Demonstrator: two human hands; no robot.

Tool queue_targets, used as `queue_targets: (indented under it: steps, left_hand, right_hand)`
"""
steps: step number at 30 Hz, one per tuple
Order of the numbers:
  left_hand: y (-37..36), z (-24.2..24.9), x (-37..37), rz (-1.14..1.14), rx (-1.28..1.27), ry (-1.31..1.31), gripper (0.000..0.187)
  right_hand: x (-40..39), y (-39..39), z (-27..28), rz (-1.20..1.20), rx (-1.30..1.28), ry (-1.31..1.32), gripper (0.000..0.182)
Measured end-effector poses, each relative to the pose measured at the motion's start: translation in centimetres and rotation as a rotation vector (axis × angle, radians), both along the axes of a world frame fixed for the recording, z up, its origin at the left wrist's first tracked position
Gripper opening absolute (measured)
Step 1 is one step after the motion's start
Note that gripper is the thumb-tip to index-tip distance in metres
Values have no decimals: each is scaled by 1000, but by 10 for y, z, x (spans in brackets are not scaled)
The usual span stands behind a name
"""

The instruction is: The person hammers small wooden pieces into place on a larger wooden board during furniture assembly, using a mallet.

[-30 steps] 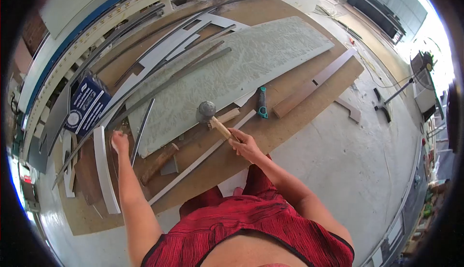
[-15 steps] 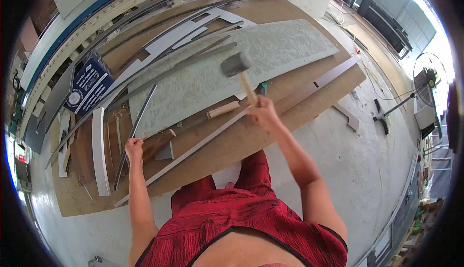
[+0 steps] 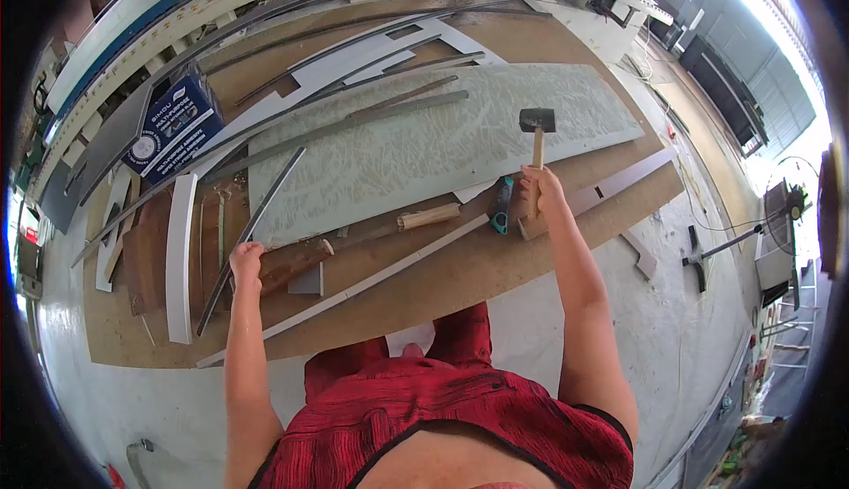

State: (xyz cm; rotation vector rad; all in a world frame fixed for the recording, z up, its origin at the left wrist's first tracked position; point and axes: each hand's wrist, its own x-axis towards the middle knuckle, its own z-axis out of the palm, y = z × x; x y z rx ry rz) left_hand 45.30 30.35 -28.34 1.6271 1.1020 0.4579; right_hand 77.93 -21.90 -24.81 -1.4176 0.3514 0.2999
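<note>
A mallet point(image 3: 537, 120) with a dark head and wooden handle is gripped in my right hand point(image 3: 544, 190). Its head is over the right part of a pale green patterned panel point(image 3: 424, 140). My left hand point(image 3: 248, 264) is closed at the panel's near left corner, beside a dark narrow strip point(image 3: 256, 224); whatever its fingers hold is hidden. Teal-handled scissors point(image 3: 501, 210) lie just left of my right hand. A short wooden piece point(image 3: 429, 216) rests along the panel's near edge.
A blue printed adhesive box point(image 3: 177, 126) stands at the left. White cut-out boards point(image 3: 340, 60) and long dark strips lie behind the panel. A curved white strip point(image 3: 181, 259) is left of my left hand. At the right stands a fan point(image 3: 780, 206) on the floor.
My right hand has moved right with the mallet, whose head now sits over the panel's right part. The scissors show more fully. My left hand stays at the panel's corner.
</note>
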Motion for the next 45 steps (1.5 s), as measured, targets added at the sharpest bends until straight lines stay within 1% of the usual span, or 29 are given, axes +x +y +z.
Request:
queue_targets:
  steps: [1,4,7,9,10,13,16,18,21,22,26,29,32,33,37,41,42,44,45]
  left_hand:
    - [1,6,0,17,-38,-43,10]
    - [-14,33,7,35,-52,-5,10]
    - [4,13,12,-65,48,88,11]
    - [-2,29,18,1,-22,101,10]
    - [-4,36,19,31,-56,107,9]
    - [14,24,23,67,-177,21,10]
    - [23,22,22,76,-235,-33,11]
    - [28,29,22,63,-238,-40,9]
    - [34,37,20,57,-262,-96,8]
    - [34,43,21,57,-271,-127,8]
    - [37,70,22,24,-286,-72,7]
    - [36,89,22,-20,-135,-20,9]
    - [34,112,10,-92,-151,-39,11]
    - [37,114,3,-135,-171,-73,12]
    - [21,141,-21,-196,-207,-114,12]
    - [12,155,-45,-285,-261,-160,11]
    - [9,158,-50,-318,-267,-156,11]
    - [-5,156,-62,-310,-289,-114,9]
    - [-11,153,-68,-314,-300,-106,8]
  right_hand:
    - [6,1,-3,-9,23,18,29]
    - [29,6,-16,-4,72,52,33]
    - [53,5,-39,-60,57,58,34]
    - [55,11,-40,-150,74,50,33]
    - [55,13,-37,-155,75,53,32]
    - [49,18,-17,-195,74,51,32]
    - [54,15,-17,-189,-2,32,30]
    - [56,15,-10,-185,20,-9,29]
    - [52,17,15,-202,15,-31,27]
    - [55,19,21,-211,8,-36,26]
    - [60,20,37,-223,-50,-76,24]
    - [48,18,59,-175,-90,-80,25]
    - [31,12,85,-167,-105,-119,25]
    - [26,9,94,-164,-110,-131,25]
    - [11,2,119,-148,-142,-192,26]
    - [2,-5,128,-165,-231,-236,25]
    - [-1,-8,126,-150,-235,-259,24]
    - [-3,-13,114,-121,-239,-307,24]
    - [-5,-13,109,-166,-230,-284,18]
